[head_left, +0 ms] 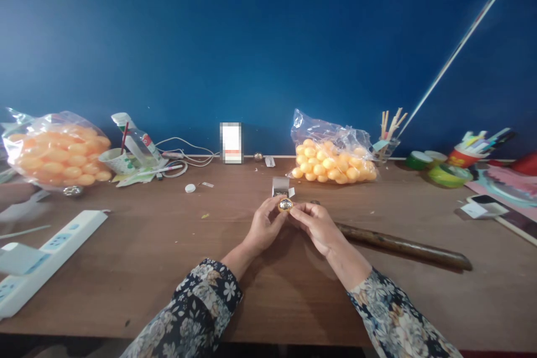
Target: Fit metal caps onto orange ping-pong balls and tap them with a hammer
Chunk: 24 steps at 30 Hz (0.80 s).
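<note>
Between the fingertips of both hands is a small shiny metallic ball [286, 205] with a yellow-orange rim around it. My left hand [266, 225] pinches it from the left. From the right, my right hand [314, 225] grips its edge with thumb and fingers. Just behind the ball stands a small open box [280, 185] with a grey lid raised. A dark wooden stick [406, 247] lies to the right, partly behind my right wrist.
Bags of orange balls lie at left [59, 156] and right of centre [335, 162]. A white power strip [54, 260] crosses the left side. A bottle [140, 142], a pen cup [467, 156], tape rolls [448, 174] and a phone [512, 217] stand or lie around.
</note>
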Tool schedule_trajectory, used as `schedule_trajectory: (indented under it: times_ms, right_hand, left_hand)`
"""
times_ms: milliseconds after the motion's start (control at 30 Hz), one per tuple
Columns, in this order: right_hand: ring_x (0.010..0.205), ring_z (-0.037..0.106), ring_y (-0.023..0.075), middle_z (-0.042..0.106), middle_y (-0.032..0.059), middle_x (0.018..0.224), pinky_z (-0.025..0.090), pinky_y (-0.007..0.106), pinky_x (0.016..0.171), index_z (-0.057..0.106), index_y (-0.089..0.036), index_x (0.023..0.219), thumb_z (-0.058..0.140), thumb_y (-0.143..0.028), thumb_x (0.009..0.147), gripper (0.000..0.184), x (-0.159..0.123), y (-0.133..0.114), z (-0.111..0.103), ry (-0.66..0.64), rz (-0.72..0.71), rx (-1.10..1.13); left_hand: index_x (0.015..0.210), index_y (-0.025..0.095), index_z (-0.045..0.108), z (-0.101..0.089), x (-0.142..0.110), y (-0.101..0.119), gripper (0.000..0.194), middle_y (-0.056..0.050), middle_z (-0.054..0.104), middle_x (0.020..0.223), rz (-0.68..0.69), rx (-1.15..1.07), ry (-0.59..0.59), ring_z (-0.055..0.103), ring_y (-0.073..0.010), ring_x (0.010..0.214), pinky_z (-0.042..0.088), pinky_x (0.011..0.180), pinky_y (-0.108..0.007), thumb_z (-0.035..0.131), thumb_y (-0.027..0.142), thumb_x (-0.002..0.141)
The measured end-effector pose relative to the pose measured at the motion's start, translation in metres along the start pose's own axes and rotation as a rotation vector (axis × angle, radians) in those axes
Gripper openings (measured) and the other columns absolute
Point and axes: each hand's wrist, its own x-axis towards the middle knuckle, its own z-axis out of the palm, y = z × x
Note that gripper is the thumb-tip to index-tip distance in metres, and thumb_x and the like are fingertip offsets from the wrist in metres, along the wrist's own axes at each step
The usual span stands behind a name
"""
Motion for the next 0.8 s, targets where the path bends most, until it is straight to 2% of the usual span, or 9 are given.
schedule_trajectory:
  times_ms: [133,400,600,800]
  right_hand:
    - [0.074,0.064,0.0161,0.071,0.0022,0.074,0.048,0.032,0.079,0.064,-0.016,0.068,0.085,-0.035,0.054,0.032,0.0019,0.0027,0.0014,0.054,-0.042,-0.003]
    - [0.069,0.062,0.0135,0.069,-0.0015,0.073,0.049,0.03,0.076,0.065,-0.018,0.07,0.085,-0.037,0.053,0.033,0.0021,0.0014,0.0094,0.095,-0.056,0.026]
    - [0.07,0.063,0.0139,0.07,-0.001,0.074,0.049,0.03,0.076,0.066,-0.018,0.071,0.084,-0.038,0.054,0.032,0.002,0.004,0.0077,0.102,-0.069,0.017]
    - [0.072,0.063,0.0156,0.07,0.0,0.074,0.048,0.031,0.076,0.064,-0.018,0.072,0.083,-0.039,0.056,0.033,0.0023,0.0069,0.0083,0.101,-0.112,-0.069]
  left_hand:
    - [0.113,0.02,0.062,0.0015,-0.0009,0.0008,0.031,-0.009,0.064,0.113,-0.027,-0.032,0.019,0.059,-0.022,0.108,0.043,0.098,-0.038,0.059,0.025,0.082]
    - [0.122,0.017,0.058,0.0029,-0.002,-0.0044,0.047,-0.012,0.065,0.117,-0.261,-0.31,0.025,0.059,-0.0262,0.11,0.044,0.098,-0.04,0.064,0.037,0.08]
    - [0.118,0.015,0.061,0.0022,-0.0019,0.0008,0.048,-0.012,0.067,0.115,-0.311,-0.447,0.019,0.061,-0.0266,0.107,0.045,0.097,-0.039,0.067,0.039,0.077]
    - [0.115,0.015,0.061,0.003,-0.0018,0.0013,0.047,-0.012,0.069,0.11,-0.352,-0.457,0.038,0.063,-0.0255,0.102,0.048,0.093,-0.038,0.068,0.04,0.076]
